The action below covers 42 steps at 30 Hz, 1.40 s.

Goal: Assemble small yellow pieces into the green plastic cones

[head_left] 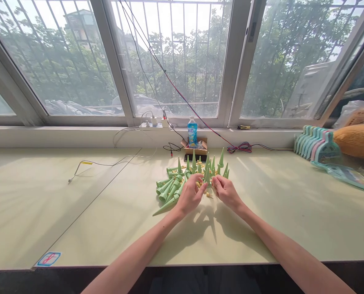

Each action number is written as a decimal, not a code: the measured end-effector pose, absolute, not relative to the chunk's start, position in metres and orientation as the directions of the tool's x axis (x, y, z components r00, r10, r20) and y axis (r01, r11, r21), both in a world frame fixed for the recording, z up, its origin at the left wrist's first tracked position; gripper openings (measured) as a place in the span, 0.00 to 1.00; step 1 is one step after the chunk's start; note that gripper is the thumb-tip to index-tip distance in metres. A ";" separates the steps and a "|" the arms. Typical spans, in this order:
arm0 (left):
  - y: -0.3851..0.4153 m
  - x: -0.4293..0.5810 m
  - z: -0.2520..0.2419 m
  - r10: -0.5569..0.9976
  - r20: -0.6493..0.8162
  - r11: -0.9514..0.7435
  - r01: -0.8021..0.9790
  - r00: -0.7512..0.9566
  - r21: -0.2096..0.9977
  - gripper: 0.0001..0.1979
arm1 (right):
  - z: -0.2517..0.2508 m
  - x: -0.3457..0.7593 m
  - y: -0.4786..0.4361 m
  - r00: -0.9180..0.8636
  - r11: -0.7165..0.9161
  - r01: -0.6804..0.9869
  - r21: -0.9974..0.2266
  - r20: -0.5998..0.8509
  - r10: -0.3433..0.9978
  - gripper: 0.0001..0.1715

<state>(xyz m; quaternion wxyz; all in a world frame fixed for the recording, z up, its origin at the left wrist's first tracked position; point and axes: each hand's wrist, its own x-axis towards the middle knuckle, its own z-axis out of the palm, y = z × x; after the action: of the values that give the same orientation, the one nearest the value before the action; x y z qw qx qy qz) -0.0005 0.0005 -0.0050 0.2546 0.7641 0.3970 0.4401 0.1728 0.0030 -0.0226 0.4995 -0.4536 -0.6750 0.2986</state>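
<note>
Green plastic watering spikes form a pile on the table, some lying flat and several standing point up. Small yellow fittings lie among them. At the pile's front edge, my left hand has its fingers curled with the thumb against one upright green watering spike; the exact grip is partly hidden. Just right of that spike, my right hand is closed in a pinch at what looks like a small yellow fitting, mostly covered by the fingertips.
Behind the pile are a dark phone, a small cardboard box and a blue bottle. A coiled cable lies to the right. Pastel plastic hand-fan shapes stand far right. A thin wire crosses the left side.
</note>
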 end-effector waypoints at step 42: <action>0.001 -0.005 0.001 0.914 0.175 -0.253 0.179 0.365 0.951 0.20 | -0.016 0.175 -0.002 -0.163 0.458 0.364 -0.811 0.429 0.889 0.22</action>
<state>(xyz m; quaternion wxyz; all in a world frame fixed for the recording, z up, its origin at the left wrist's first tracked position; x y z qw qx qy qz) -0.0046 0.0011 0.0005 0.4628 0.6844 0.3993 0.3976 0.1749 -0.0024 -0.0162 0.4734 -0.4408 -0.7106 0.2768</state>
